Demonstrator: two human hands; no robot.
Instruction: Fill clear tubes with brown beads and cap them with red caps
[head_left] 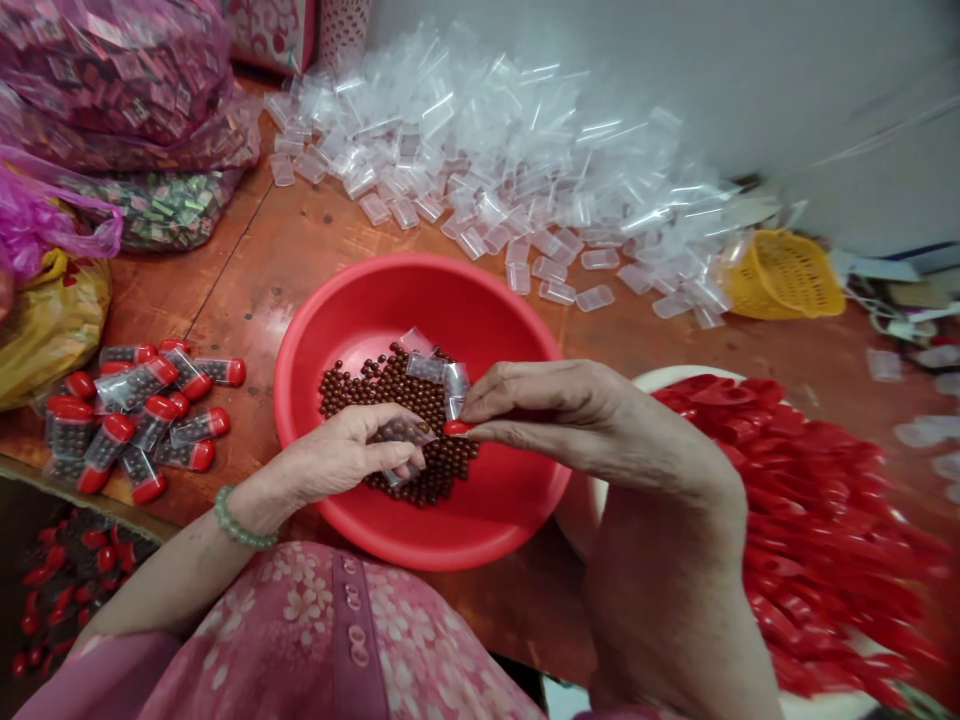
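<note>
Clear container (403, 432) is in the left hand (341, 458), held low inside the red basin. Biggest thing around is the wooden tabletop (247, 295), pretty worn, orange-brown, running up to a grey wall (787, 90). Along the back there's a huge heap of see-through containers (517, 160), with a few strays spilling forward. Back left you've got a fat purple bag (112, 90) stuffed with small pieces, a bag of greenish bits (169, 210) under it and a yellow bag (52, 325) nearer. Red basin (510, 505) sits right in front of the person, with a white-rimmed tub (679, 376) just to the right, piled with red plastic pieces (817, 510). Yellow basket (795, 275) is tipped over beside the heap. Now the hands: left one is curled loosely round its container, with beads showing through; right hand (555, 405) has thumb and fingertips pinched together on a small red piece (456, 428), just beside the left. Green bead bracelet (244, 520) on the left wrist. Off left lies a cluster of red-ended tubes (142, 420) with dark beads inside. Smallest of all, brown beads (439, 480) are heaped in the basin, with a couple of clear containers (425, 367) near the right fingertips; can't tell if they're touching.
</note>
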